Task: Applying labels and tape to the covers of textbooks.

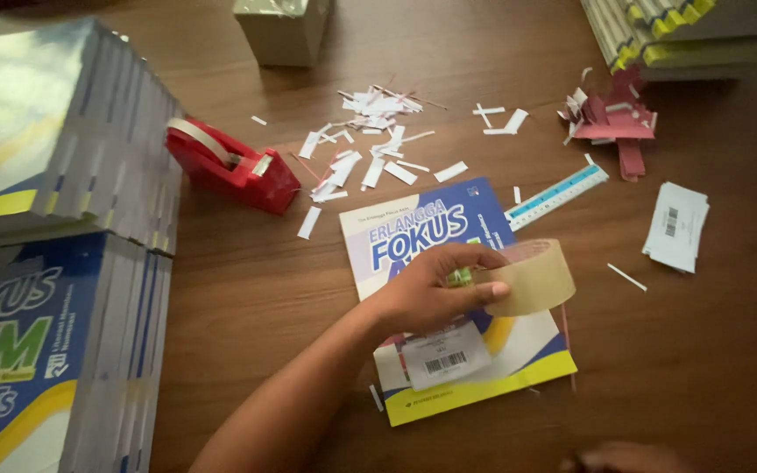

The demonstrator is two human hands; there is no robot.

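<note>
Spreading across a brown wooden worktop (pixel 256 289), stacked books (pixel 54 263) sit left, one blue-and-yellow book (pixel 449 350) lies centre, and above it the left hand (pixel 427 293) has its fingers (pixel 488 292) clasped around a roll of clear tape (pixel 536 276); the right hand (pixel 624 457) shows only partly, grip unclear.

The scene is fairly dim and warm, with soft indoor light and no hard highlights on the brown worktop (pixel 247 289). Glare shows on the glossy cover of the top book stack (pixel 19 96) at the upper left, washing its print to a pale sheen. Shadows are soft: a faint one lies under the red tape dispenser (pixel 229 165) and a darker one below the left hand (pixel 431 293) and forearm. The picture is slightly soft overall. The book stacks at the left edge look stretched and blurred, and the right hand (pixel 624 457) at the bottom edge is a dark, unfocused shape. The paper scraps (pixel 370 131) stay fairly crisp.
</note>
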